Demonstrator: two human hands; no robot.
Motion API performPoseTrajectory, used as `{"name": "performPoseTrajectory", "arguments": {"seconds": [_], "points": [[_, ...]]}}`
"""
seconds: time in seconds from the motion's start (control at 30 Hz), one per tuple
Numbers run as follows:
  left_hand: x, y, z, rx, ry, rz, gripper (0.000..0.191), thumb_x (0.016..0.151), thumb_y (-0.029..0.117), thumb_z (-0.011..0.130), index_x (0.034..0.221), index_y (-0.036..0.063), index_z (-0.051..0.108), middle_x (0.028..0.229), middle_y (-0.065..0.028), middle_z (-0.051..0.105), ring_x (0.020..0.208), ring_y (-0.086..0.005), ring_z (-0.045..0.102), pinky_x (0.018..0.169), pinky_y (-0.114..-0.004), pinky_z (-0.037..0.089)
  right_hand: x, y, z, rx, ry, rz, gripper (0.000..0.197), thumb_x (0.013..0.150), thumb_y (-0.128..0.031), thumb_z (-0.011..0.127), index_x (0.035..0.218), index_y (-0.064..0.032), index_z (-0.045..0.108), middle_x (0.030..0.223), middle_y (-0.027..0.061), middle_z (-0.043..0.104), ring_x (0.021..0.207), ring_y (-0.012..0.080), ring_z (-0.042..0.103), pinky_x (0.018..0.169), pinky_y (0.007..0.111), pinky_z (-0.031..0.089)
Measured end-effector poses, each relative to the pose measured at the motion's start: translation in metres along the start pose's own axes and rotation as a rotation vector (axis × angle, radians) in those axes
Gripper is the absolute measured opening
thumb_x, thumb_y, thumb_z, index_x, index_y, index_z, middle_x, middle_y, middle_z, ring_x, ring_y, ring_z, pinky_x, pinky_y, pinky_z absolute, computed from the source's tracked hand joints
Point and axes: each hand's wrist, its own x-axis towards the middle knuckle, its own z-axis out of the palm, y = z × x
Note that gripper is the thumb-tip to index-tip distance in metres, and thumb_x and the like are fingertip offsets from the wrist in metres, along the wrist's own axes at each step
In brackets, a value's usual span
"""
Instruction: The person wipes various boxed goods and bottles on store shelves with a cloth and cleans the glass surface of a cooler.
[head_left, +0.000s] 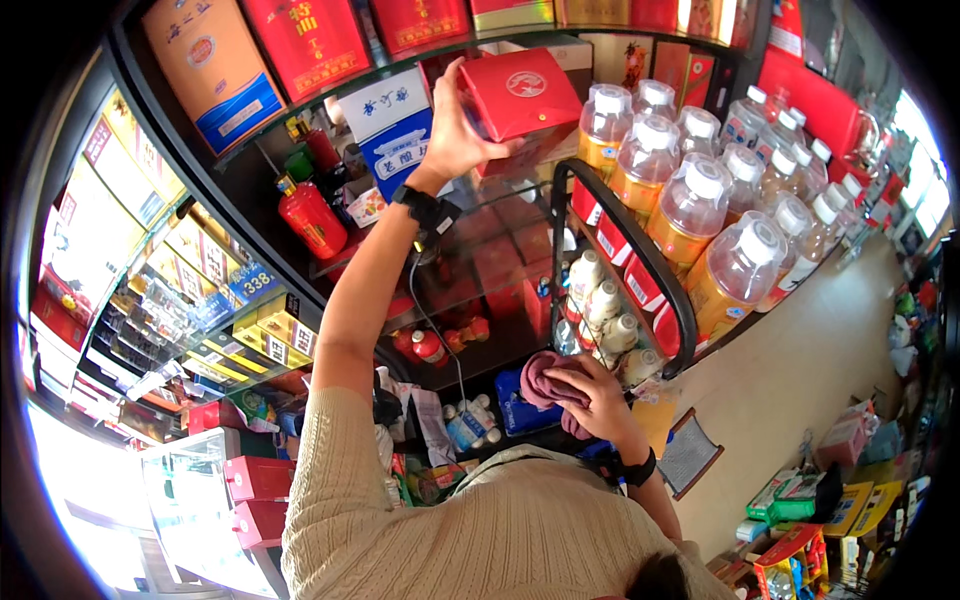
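Note:
With my left hand (459, 127) I grip the left side of a red gift box (525, 94), its thumb along the near edge. The box sits at shelf height beneath the upper glass shelf and bears a round pale emblem. A crumpled purple-red cloth (551, 386) is bunched in my right hand (600, 401), held low in front of me. Just left of my left hand stands a blue and white box (390, 131). Under the box and my forearm lies a glass shelf (480, 240) whose near part shows reflections.
Large drink bottles with white caps (701, 184) crowd the right, beside a black-framed rack edge (637, 247). Small white bottles (600, 300) stand inside the rack. A red bottle (311, 217) is at left. A thin cable (439, 330) hangs down. Cartons (795, 491) lie on the floor.

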Motion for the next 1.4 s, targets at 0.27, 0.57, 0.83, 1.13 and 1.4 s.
{"name": "performPoseTrajectory", "arguments": {"seconds": [0.27, 0.57, 0.83, 1.13, 1.4], "points": [[-0.036, 0.073, -0.060, -0.521, 0.110, -0.153, 0.111, 0.068, 0.021, 0.097, 0.155, 0.0039, 0.031, 0.144, -0.0132, 0.054, 0.133, -0.0261, 0.054, 0.113, -0.044, 0.045, -0.002, -0.006, 0.006, 0.060, 0.070, 0.080, 0.050, 0.077, -0.002, 0.079, 0.126, -0.0097, 0.071, 0.125, 0.0179, 0.062, 0.116, 0.0392, 0.062, 0.100, 0.044, 0.051], [-0.219, 0.128, -0.083, -0.554, 0.083, -0.449, 0.127, 0.068, 0.037, 0.094, 0.164, 0.0046, 0.016, 0.158, -0.0214, 0.042, 0.144, -0.0325, 0.046, 0.121, -0.052, 0.036, -0.008, 0.002, 0.013, 0.091, 0.109, 0.086, 0.047, 0.081, -0.002, 0.076, 0.127, -0.0023, 0.068, 0.130, 0.0196, 0.061, 0.119, 0.0377, 0.061, 0.104, 0.041, 0.047], [-0.391, 0.102, -0.001, -0.362, -0.021, -0.735, 0.139, 0.048, 0.024, 0.101, 0.158, -0.0036, 0.021, 0.149, -0.0220, 0.038, 0.140, -0.0368, 0.041, 0.122, -0.046, 0.033, 0.003, 0.009, 0.036, 0.146, 0.161, 0.140, 0.042, 0.087, -0.004, 0.076, 0.128, 0.0001, 0.066, 0.130, 0.0179, 0.062, 0.120, 0.0336, 0.062, 0.105, 0.039, 0.047], [-0.469, 0.093, 0.087, -0.298, -0.133, -0.825, 0.141, 0.048, 0.024, 0.102, 0.162, 0.0007, 0.021, 0.150, -0.0196, 0.041, 0.140, -0.0336, 0.045, 0.116, -0.043, 0.040, -0.004, 0.044, 0.084, -0.293, -0.061, 0.133, 0.056, 0.078, -0.001, 0.077, 0.131, -0.0186, 0.069, 0.128, 0.0126, 0.061, 0.114, 0.0377, 0.060, 0.097, 0.046, 0.052], [-0.514, 0.091, 0.089, -0.355, -0.201, -0.754, 0.147, 0.050, 0.021, 0.100, 0.163, -0.0003, 0.008, 0.163, -0.0233, 0.029, 0.151, -0.0382, 0.034, 0.125, -0.044, 0.031, -0.023, 0.073, 0.146, -0.329, -0.236, 0.129, 0.062, 0.066, 0.000, 0.082, 0.122, -0.0242, 0.072, 0.129, 0.0113, 0.058, 0.108, 0.0405, 0.057, 0.093, 0.048, 0.053]]}}
